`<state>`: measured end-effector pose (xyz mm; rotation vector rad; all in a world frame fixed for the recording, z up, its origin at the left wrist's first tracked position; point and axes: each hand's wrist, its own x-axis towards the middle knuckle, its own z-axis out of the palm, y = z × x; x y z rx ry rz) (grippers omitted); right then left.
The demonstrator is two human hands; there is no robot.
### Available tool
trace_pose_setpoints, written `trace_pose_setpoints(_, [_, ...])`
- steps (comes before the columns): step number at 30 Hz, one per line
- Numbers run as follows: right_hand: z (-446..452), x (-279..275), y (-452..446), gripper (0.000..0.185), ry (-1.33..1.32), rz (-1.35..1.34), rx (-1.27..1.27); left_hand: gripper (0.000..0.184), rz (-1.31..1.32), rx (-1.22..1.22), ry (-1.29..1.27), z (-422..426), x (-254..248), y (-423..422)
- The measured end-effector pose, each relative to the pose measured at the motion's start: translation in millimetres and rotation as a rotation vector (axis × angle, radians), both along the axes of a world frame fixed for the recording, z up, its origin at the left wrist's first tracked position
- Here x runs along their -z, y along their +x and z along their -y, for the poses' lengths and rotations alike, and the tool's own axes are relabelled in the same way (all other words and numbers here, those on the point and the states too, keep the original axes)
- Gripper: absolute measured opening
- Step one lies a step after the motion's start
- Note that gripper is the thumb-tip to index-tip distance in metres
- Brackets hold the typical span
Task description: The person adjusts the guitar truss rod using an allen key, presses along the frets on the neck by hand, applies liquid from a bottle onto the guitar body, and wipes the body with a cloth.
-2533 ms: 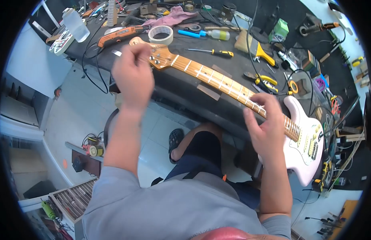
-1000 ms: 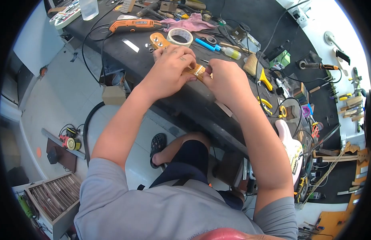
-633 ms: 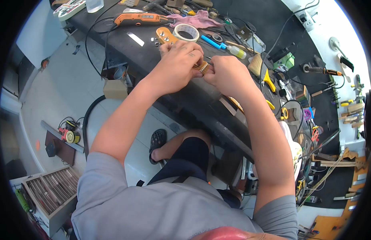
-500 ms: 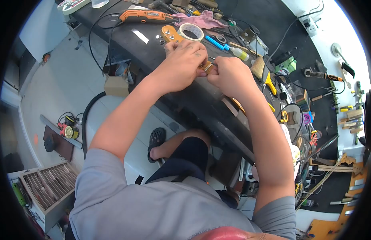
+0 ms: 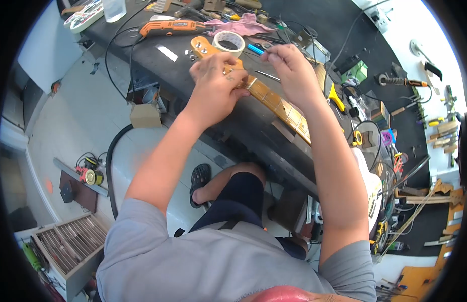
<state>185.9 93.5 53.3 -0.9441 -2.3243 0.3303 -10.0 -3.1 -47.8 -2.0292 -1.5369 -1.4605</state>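
A guitar neck (image 5: 279, 105) lies along the bench edge, its wooden headstock (image 5: 199, 45) with metal tuners pointing to the upper left. My left hand (image 5: 218, 83) is wrapped round it near the nut, thumb at the fretboard's edge. Strings show over the frets. Above the bench, my right hand (image 5: 295, 73) is raised apart from the neck, fingers pinched; whatever they hold, if anything, is too small to make out. A thin metal rod (image 5: 267, 75) lies between my hands. The neck's lower end is hidden behind my right forearm.
Behind the headstock are a roll of masking tape (image 5: 228, 43), an orange rotary tool (image 5: 173, 27) and a pink cloth (image 5: 241, 25). A blue marker-like stick (image 5: 255, 49) lies by my right hand. A yellow-handled tool (image 5: 336, 98) and cables are to the right.
My right hand has lifted off the neck, up and to the right, uncovering the fretboard. My left hand still grips near the headstock, and the view has shifted slightly.
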Motion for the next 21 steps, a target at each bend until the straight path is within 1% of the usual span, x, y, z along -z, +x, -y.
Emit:
trace_pose_setpoints(1, [-1.6,0.7,-3.7,0.021,-0.007,-0.087,-0.024,0.03,0.009,-0.038,0.019,-0.4,5.9,3.7])
trace_pose_setpoints(4, [3.9,2.7,-12.4,0.02,-0.146,-0.204,-0.136,0.03,0.014,-0.124,0.071,-0.7,20.4,12.0])
trace_pose_setpoints(5, [9.7,4.5,-18.0,0.02,-0.324,-0.295,-0.085,0.03,0.001,-0.135,0.09,-1.2,22.4,12.8])
trace_pose_setpoints(8, [14.4,9.4,-23.3,0.018,-0.207,-0.344,-0.073,0.03,-0.008,-0.139,0.097,-0.6,25.0,14.9])
trace_pose_setpoints(9, [12.0,10.7,-22.2,0.02,-0.114,-0.263,-0.059,0.03,0.0,-0.13,0.105,-1.4,25.4,14.6])
trace_pose_setpoints(12, [12.3,18.3,-24.6,0.019,-0.348,-0.401,-0.116,0.028,0.054,-0.099,0.167,-8.8,33.0,11.6])
trace_pose_setpoints(16, [18.7,27.8,-25.8,0.019,-0.323,-0.387,-0.122,0.031,0.045,-0.093,0.136,-6.7,33.8,9.1])
trace_pose_setpoints(17, [18.7,28.7,-22.9,0.019,-0.325,-0.367,-0.088,0.033,0.041,-0.092,0.121,-6.5,34.7,8.4])
trace_pose_setpoints(21, [21.7,24.9,-21.4,0.02,-0.344,-0.451,-0.088,0.031,0.026,-0.091,0.135,-8.2,38.5,6.8])
